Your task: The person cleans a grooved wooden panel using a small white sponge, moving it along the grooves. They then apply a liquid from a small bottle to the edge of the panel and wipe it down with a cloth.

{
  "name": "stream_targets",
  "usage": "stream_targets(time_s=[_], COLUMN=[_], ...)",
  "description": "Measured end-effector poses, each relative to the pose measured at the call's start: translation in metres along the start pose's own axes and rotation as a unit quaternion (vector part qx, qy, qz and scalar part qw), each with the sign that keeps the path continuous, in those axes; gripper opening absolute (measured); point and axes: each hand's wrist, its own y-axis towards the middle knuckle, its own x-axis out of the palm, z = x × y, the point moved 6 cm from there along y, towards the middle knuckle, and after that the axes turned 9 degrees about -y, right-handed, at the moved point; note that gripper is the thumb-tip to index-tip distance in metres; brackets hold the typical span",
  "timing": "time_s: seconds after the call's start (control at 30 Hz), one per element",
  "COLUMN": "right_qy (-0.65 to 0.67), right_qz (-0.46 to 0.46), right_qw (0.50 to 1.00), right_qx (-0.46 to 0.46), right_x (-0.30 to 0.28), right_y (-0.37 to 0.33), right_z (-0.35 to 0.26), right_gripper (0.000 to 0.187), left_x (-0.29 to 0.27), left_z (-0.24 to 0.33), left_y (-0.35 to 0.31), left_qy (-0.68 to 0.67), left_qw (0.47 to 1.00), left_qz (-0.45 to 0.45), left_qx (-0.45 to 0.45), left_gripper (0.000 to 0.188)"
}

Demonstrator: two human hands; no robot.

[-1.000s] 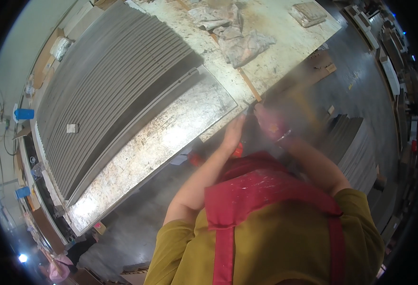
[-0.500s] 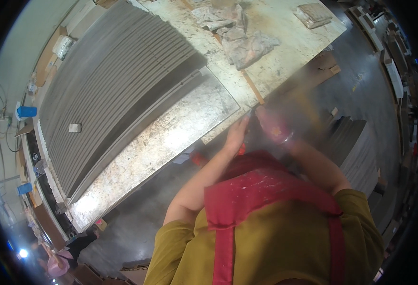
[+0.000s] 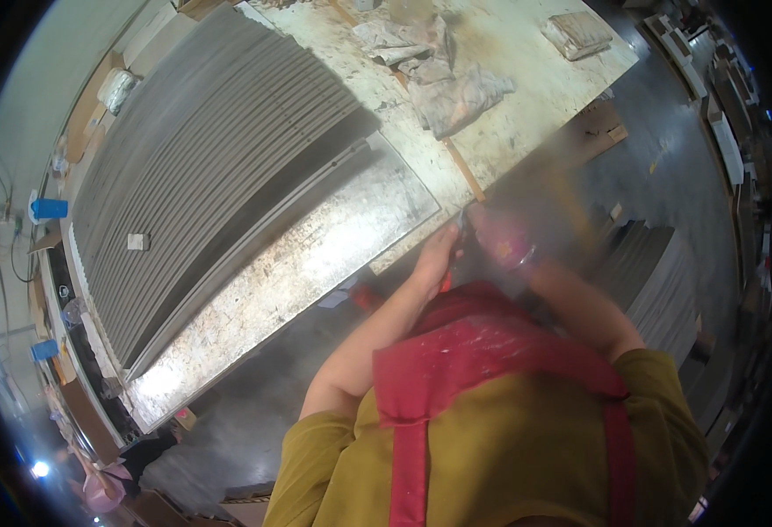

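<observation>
My bare left hand (image 3: 439, 250) is in front of my apron, just off the table's near edge. Its fingers curl toward a small greyish piece (image 3: 464, 220) between my hands, too unclear to name. Close beside it, my right hand (image 3: 502, 237) wears a pink glove with a yellow mark and looks closed; a smeared patch on the picture blurs it. What it grips cannot be made out. Just beyond the hands, a thin wooden strip (image 3: 467, 171) lies across the table (image 3: 526, 110). Long grey ribbed strips (image 3: 228, 149) lie side by side to the left.
A bare metal sheet (image 3: 316, 228) lies along the table's near side. Crumpled stained cloths (image 3: 456, 92) and a folded cloth (image 3: 577, 35) rest farther back. A small white block (image 3: 138, 241) sits on the ribbed strips. More grey strips (image 3: 645, 263) are stacked at right.
My left fingers have curled more and dropped slightly toward me. My gloved right hand has shifted a little nearer to me. The surroundings have moved slightly in the picture.
</observation>
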Motion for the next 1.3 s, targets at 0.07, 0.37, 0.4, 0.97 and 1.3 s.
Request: stream_targets(time_s=[0.07, 0.37, 0.4, 0.97, 1.3], right_qy=[0.006, 0.01, 0.009, 0.023, 0.244], right_qz=[0.008, -0.025, -0.023, -0.144, 0.052], right_qw=[1.0, 0.999, 1.0, 0.989, 0.967], right_qx=[0.014, 0.017, 0.016, 0.028, 0.056], right_x=[0.005, 0.004, 0.002, -0.023, -0.003], right_y=[0.0, 0.003, 0.004, 0.021, -0.025], right_z=[0.003, 0.0, 0.0, -0.007, 0.054], right_gripper=[0.023, 0.025, 0.025, 0.02, 0.017], left_x=[0.007, -0.003, -0.002, 0.0, 0.03], left_z=[0.003, 0.002, 0.001, 0.001, 0.035], left_y=[-0.001, 0.006, 0.006, 0.008, -0.074], left_qy=[-0.018, -0.009, -0.015, -0.042, -0.038], left_qw=[1.0, 1.0, 1.0, 0.999, 0.981], left_qz=[0.0, -0.005, -0.006, -0.018, -0.192], left_qx=[-0.009, -0.014, -0.008, 0.005, 0.017], left_gripper=[0.042, 0.04, 0.039, 0.033, 0.034])
